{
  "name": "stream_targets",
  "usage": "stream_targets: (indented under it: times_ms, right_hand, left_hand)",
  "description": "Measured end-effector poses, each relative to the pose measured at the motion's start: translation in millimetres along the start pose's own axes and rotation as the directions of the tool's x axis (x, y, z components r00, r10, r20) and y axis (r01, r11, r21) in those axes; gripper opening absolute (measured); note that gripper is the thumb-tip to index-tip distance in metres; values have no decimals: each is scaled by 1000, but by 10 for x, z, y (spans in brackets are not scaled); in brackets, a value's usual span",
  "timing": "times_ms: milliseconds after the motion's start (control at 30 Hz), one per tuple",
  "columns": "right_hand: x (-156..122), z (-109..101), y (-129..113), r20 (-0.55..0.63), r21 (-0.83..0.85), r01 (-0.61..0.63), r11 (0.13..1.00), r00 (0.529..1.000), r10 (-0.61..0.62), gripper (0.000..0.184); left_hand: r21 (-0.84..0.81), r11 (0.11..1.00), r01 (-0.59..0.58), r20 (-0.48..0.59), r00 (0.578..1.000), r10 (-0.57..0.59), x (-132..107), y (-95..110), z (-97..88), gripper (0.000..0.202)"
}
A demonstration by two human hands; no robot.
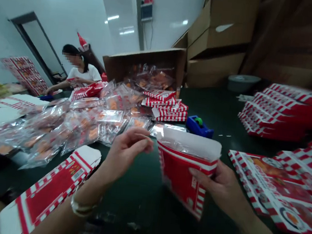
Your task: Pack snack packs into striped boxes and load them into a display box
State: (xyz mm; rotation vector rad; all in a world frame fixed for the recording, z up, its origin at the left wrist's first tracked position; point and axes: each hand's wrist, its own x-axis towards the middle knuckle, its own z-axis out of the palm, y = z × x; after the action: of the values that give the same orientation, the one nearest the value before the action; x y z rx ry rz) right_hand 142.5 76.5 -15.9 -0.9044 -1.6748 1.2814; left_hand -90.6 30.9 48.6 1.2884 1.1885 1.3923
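My right hand [217,182] grips a red-and-white carton [185,169] from its right side, holding it upright above the dark table [136,190]. A clear foil packet [189,143] shows at the carton's open top. My left hand [126,149] hovers just left of the carton's top, fingers curled and pinched together with nothing visible in them. A bracelet circles my left wrist. A stack of flat red-and-white cartons [58,184] lies beside my left forearm.
Several clear packets of orange food [82,123] cover the table's left half before an open cardboard box [147,65]. Filled cartons [165,107] and a blue tape dispenser [200,126] sit mid-table. Carton stacks [286,109] lie right. A seated person [78,72] works at back left.
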Motion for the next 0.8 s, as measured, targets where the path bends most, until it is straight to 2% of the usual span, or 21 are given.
stream_targets:
  times_ms: [33, 67, 133, 167, 233, 300, 367, 500, 567, 667, 733, 800]
  right_hand:
    - [-32, -51, 17, 20, 164, -118, 979, 993, 116, 43]
    - [-76, -80, 71, 77, 301, -220, 928, 975, 206, 47]
    - [-182, -62, 266, 186, 450, -372, 812, 928, 322, 57]
    - [-236, -23, 385, 193, 471, -422, 775, 906, 377, 66]
    - [-333, 67, 604, 83, 466, -443, 766, 884, 461, 87]
    - [-398, 114, 745, -77, 414, -387, 824, 887, 456, 99]
    - [-421, 88, 790, -105, 333, -352, 875, 908, 406, 91]
    - [-425, -81, 718, 130, 152, -396, 906, 916, 379, 52]
    - [-445, -126, 679, 155, 25, -320, 947, 937, 313, 39]
    - [-489, -95, 676, 3, -154, -145, 977, 989, 148, 31]
    - [-509, -51, 702, -130, -173, -140, 975, 984, 118, 26]
    - [-517, -35, 724, -205, -102, -193, 976, 964, 169, 28]
  left_hand:
    - [16, 997, -69, -49, 996, 70, -63, -59, -6, 28]
    - [6, 997, -80, -60, 995, 80, -130, -192, 7, 35]
    - [-108, 989, 102, 61, 993, -96, -266, -613, 93, 47]
    - [-167, 967, 191, 68, 981, -182, -336, -847, 158, 49]
    - [-274, 919, 282, -23, 954, -300, -468, -1234, 293, 58]
    - [-338, 894, 296, -88, 935, -343, -558, -1423, 375, 66]
    - [-325, 900, 290, -75, 941, -331, -584, -1437, 375, 65]
    - [-91, 928, 362, -23, 931, -365, -553, -1309, 250, 35]
    - [53, 923, 381, -5, 924, -382, -536, -1290, 208, 26]
    - [95, 920, 380, -22, 925, -380, -503, -1317, 209, 20]
    - [9, 918, 397, -64, 916, -396, -475, -1332, 232, 22]
    - [-60, 920, 387, -87, 916, -391, -449, -1320, 250, 23]
